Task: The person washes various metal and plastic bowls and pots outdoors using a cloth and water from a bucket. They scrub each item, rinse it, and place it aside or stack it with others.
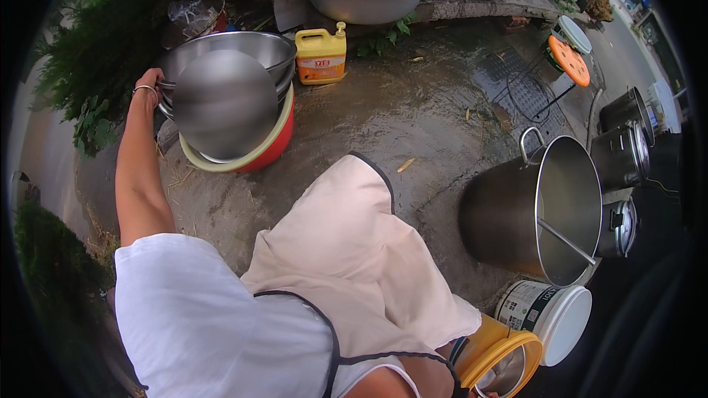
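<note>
My left hand [149, 84] is closed on the edge or handle of a large stainless steel basin [254, 47]. That basin leans with other metalware in a red plastic tub [276, 141] with a pale green rim; a blurred patch hides part of it. A yellow detergent jug [321, 58] with a pump top stands just right of the basin. Of my right hand [485, 394] only a few fingertips show at the bottom edge, by a steel vessel [506, 373] inside a yellow plastic bucket [531, 342]. Its grip cannot be made out.
On the right, a tall steel stockpot [498, 204] holds a metal rod [564, 240]; a white lidded bucket [567, 326] and lidded pots [617, 157] stand near it. An orange stool [569, 61] is farther back. A large grey basin [365, 3] rests by the kerb. The ground is wet.
</note>
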Demonstrator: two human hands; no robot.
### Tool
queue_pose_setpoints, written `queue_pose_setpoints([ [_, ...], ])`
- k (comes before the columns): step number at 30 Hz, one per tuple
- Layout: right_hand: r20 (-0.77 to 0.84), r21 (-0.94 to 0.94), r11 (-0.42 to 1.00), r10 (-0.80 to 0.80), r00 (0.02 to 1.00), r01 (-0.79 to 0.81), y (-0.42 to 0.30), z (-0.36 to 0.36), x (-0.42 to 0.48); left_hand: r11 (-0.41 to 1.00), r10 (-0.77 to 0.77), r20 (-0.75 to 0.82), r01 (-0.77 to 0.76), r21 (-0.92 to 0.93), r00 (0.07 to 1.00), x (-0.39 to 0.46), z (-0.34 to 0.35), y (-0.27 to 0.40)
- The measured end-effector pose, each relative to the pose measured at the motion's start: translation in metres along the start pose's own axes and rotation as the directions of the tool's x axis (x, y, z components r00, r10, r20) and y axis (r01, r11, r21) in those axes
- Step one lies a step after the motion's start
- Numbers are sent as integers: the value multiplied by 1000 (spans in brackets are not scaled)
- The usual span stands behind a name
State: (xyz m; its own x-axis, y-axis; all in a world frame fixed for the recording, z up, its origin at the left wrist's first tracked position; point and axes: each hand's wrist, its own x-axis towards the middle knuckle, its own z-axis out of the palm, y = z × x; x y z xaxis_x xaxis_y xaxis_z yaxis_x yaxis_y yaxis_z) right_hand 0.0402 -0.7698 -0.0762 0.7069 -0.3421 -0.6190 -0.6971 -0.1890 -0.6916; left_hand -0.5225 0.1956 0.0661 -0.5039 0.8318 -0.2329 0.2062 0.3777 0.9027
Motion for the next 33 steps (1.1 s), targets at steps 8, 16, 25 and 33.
queue_pose_setpoints([
  [8, -100, 182, 982, -22, 995, 40, 30, -67, -53, 891, 344, -128, -366, -269, 930, -10, 21, 18],
  [16, -56, 344, 924, -156, 986, 166, 4, -123, -62, 690, 388, 123, -199, -696, 914, -63, 36, 42],
  [25, 143, 601, 791, -246, 959, 114, -84, -108, -74, 659, 264, 439, 172, -732, 859, -235, 229, -8],
  [33, 264, 593, 788, -384, 884, 165, -162, 50, -144, 825, 129, 511, 194, -531, 850, -320, 342, -109],
])
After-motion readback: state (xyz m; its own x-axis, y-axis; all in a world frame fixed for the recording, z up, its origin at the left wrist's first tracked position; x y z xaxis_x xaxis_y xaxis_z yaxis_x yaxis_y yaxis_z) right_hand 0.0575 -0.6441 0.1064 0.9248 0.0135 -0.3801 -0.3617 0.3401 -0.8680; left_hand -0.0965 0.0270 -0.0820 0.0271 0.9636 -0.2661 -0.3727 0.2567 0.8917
